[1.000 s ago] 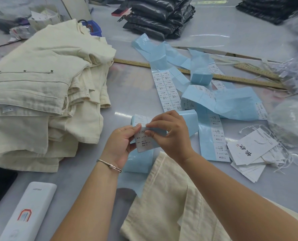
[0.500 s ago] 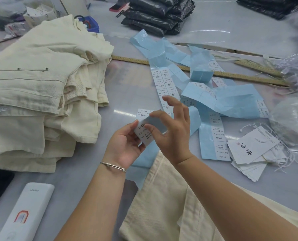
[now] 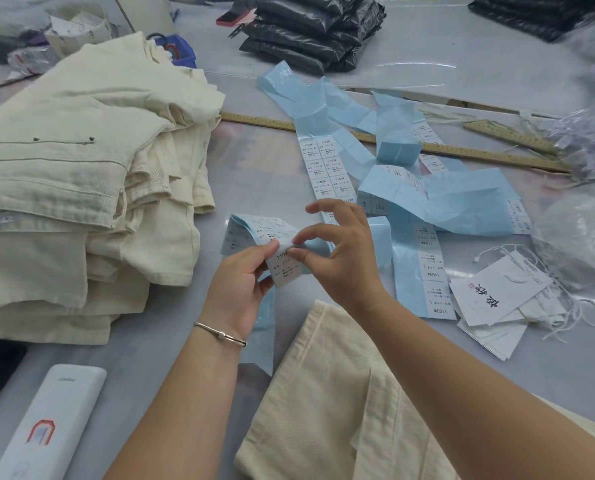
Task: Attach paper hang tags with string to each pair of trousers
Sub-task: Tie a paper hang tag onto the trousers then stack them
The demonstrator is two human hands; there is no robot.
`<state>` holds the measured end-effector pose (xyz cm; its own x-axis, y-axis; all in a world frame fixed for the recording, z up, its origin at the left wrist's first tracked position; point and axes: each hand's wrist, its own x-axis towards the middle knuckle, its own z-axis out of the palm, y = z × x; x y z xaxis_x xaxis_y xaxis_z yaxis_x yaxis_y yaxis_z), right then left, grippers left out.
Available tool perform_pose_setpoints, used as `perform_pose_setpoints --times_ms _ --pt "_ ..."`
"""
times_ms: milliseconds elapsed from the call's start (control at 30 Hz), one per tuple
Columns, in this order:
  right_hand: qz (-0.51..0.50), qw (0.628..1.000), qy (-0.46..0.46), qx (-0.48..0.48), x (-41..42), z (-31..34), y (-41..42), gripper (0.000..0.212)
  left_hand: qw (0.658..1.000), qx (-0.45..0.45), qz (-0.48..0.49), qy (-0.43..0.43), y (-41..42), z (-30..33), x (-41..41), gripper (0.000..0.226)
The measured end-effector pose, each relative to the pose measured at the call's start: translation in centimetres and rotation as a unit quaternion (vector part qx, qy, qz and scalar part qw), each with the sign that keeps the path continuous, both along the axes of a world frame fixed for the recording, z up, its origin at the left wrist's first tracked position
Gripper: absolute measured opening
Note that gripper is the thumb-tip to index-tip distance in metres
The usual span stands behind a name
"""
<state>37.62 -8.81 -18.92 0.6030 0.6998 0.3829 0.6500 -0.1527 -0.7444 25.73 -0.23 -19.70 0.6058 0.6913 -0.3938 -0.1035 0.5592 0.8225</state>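
My left hand point(image 3: 237, 285) grips a strip of white printed stickers on blue backing point(image 3: 282, 268), held above the table. My right hand point(image 3: 337, 258) pinches the top corner of one sticker between thumb and forefinger, the other fingers spread. A cream pair of trousers point(image 3: 324, 403) lies under my forearms at the near edge. A pile of white paper hang tags with string point(image 3: 500, 299) sits to the right. A tall stack of folded cream trousers point(image 3: 74, 188) fills the left.
Long blue sticker strips point(image 3: 403, 188) sprawl across the table's middle. Wooden rulers point(image 3: 462, 150) lie behind them. Black bagged garments point(image 3: 310, 32) are stacked at the back, clear plastic bags point(image 3: 580, 233) at the right. A white power bank point(image 3: 46, 424) lies near left.
The sticker strip has turned in my left hand and curled over. My right hand shifted from covering the strip to pinching one sticker's corner with fingers spread.
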Motion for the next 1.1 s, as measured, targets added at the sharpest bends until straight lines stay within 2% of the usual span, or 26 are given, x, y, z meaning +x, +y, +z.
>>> perform_pose_setpoints --times_ms 200,367,433,633,800,933,1100 --pt "-0.002 1.0 0.009 -0.011 -0.2 0.5 0.3 0.014 0.998 0.066 -0.002 -0.011 0.2 0.2 -0.2 0.016" --pt "0.001 0.998 0.067 -0.004 -0.2 0.5 0.5 0.011 0.993 0.115 -0.022 -0.028 0.2 0.2 -0.5 0.015" --pt "0.0 0.998 0.062 0.008 -0.3 0.4 0.4 0.009 0.991 0.124 -0.03 -0.027 0.2 0.0 -0.6 0.016" --pt "-0.014 0.997 -0.008 0.074 -0.6 0.1 0.1 0.01 0.997 0.065 -0.02 -0.037 0.1 0.0 -0.5 0.021" --pt "-0.016 0.984 -0.128 0.123 -0.6 0.2 0.0 0.008 0.999 -0.006 -0.036 -0.023 0.6 0.3 -0.5 0.014" --pt "-0.003 0.97 -0.213 0.121 -0.3 0.3 -0.4 0.014 0.994 -0.089 -0.057 -0.022 0.7 0.1 -0.4 0.009" --pt "0.002 0.977 -0.197 0.078 -0.8 0.6 -0.7 0.014 0.99 -0.108 -0.089 -0.005 1.0 -0.3 -0.2 0.009"
